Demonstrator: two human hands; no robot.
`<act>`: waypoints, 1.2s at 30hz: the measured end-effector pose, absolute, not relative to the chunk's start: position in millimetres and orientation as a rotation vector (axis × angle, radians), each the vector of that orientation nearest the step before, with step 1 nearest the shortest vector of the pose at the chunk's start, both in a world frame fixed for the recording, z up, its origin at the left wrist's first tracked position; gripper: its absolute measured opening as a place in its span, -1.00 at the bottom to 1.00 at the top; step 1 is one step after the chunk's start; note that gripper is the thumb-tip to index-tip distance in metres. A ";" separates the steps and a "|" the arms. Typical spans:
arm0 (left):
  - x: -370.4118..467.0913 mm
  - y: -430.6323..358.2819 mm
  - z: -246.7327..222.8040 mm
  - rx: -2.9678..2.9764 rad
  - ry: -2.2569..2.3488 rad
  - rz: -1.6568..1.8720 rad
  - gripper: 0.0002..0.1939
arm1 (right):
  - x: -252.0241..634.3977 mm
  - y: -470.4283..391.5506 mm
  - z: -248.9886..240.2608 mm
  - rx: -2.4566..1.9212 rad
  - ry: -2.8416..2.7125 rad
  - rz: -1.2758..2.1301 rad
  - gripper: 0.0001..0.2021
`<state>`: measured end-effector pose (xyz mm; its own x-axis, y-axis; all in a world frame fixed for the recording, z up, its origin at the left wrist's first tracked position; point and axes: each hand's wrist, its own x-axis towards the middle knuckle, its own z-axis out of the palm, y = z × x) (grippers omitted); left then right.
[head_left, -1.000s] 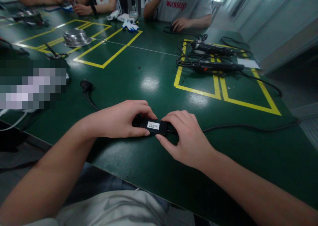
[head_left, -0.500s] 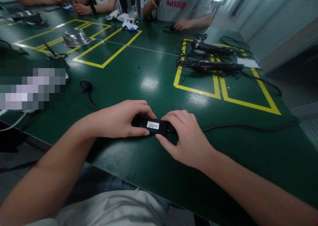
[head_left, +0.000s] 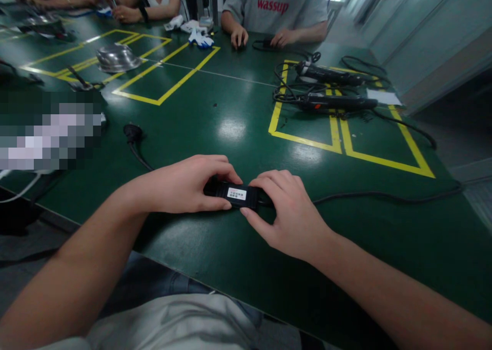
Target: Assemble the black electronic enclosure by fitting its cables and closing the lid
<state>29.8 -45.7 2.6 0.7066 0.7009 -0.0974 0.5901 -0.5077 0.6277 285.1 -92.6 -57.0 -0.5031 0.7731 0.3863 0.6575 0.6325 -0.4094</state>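
A black power adapter (head_left: 251, 198) with a white printed label lies on the green table, near its front edge. My left hand (head_left: 192, 184) is closed round its left end, thumb on the near side and fingers on the far side. At the other end, my right hand (head_left: 286, 211) pinches it between thumb and fingers. A black cable (head_left: 369, 196) leads from the right end towards the table's right side. Left of my hands lies a black plug (head_left: 132, 132), its cord running under my left wrist.
Two black electric screwdrivers (head_left: 338, 102) with cables lie on the yellow-taped squares at right. A metal bowl (head_left: 117, 58) stands at left, gloves (head_left: 201, 38) farther back. A person in a grey shirt (head_left: 277, 12) sits opposite; other people's arms show at far left.
Both my hands and the adapter stay where they were. The person opposite has lowered one raised hand, with a small dark thing, down to the table.
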 end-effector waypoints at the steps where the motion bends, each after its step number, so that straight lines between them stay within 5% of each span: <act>1: 29.7 -45.8 2.7 2.263 0.979 0.221 -0.72 | 285.0 -92.5 -56.9 -1.118 -2.312 0.283 -0.79; 21: 27.7 -45.2 1.7 2.289 0.956 0.237 -0.72 | 284.0 -92.9 -55.2 -1.154 -2.310 0.317 -0.79; 28: 25.4 -41.3 2.0 2.316 0.980 0.343 -0.62 | 284.1 -93.3 -58.5 -1.187 -2.149 0.362 -0.50; 36: 24.0 -27.8 -18.9 2.442 1.299 0.309 -0.58 | 282.7 -90.0 -62.2 -1.189 -2.222 0.252 -0.90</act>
